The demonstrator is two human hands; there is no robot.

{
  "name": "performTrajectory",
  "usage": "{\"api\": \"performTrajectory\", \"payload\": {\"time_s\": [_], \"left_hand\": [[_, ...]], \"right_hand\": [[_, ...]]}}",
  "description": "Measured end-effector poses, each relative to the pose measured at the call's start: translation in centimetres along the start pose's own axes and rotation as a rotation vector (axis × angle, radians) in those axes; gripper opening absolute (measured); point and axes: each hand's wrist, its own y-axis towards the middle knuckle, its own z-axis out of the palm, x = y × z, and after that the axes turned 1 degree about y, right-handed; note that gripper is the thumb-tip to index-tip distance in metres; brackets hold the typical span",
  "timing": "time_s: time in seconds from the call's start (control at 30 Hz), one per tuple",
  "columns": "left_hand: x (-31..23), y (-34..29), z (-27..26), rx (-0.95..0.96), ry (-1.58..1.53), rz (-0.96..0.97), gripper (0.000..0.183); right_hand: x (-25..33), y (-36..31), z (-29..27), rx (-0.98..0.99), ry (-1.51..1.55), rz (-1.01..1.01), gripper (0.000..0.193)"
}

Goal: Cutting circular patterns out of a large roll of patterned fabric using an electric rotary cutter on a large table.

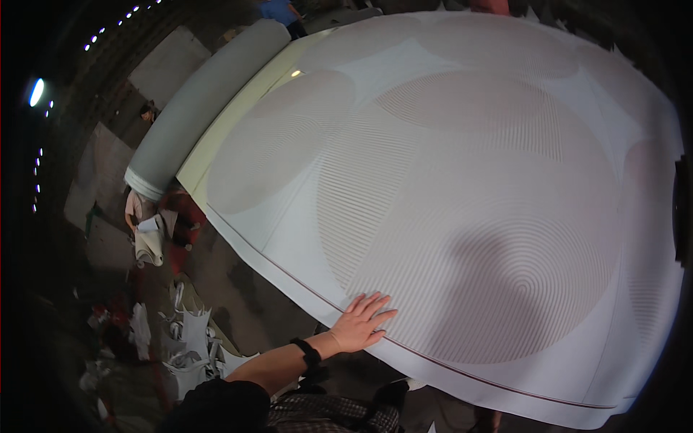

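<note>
A broad white sheet (pixel 462 187) with large beige discs of fine ridged, concentric lines fills most of the view. My left hand (pixel 359 322) lies palm down on its near edge, fingers spread, beside a thin dark red line (pixel 447 366) that follows the border. Nothing is gripped in it. A black band (pixel 307 353) circles that wrist. My right hand does not show. Below the sheet's near edge is a small brownish shape (pixel 488 418) that I cannot make out. A dark shadow falls across the pattern ahead of my hand.
A thick grey-green roll (pixel 209 108) lies along the sheet's left side, next to a pale yellow strip (pixel 238 119). White scraps (pixel 191 346) are heaped on the floor at lower left. One person (pixel 141 209) is at the left with pale material; another in blue (pixel 280 11) is at the far end.
</note>
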Motion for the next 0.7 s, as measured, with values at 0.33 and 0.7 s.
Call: {"api": "performTrajectory", "payload": {"time_s": [0.33,0.7], "left_hand": [[6.1,-8.9,-2.4,0.138,-0.481,0.013,0.039],[46.2,-34.5,-24.5,-0.749,-0.391,-0.538,0.020]], "right_hand": [[1.4,-9.9,6.0,-0.014,-0.395,-0.107,0.025],[-9.8,-18.2,23.1,0.011,-0.886,0.016,0.044]]}}
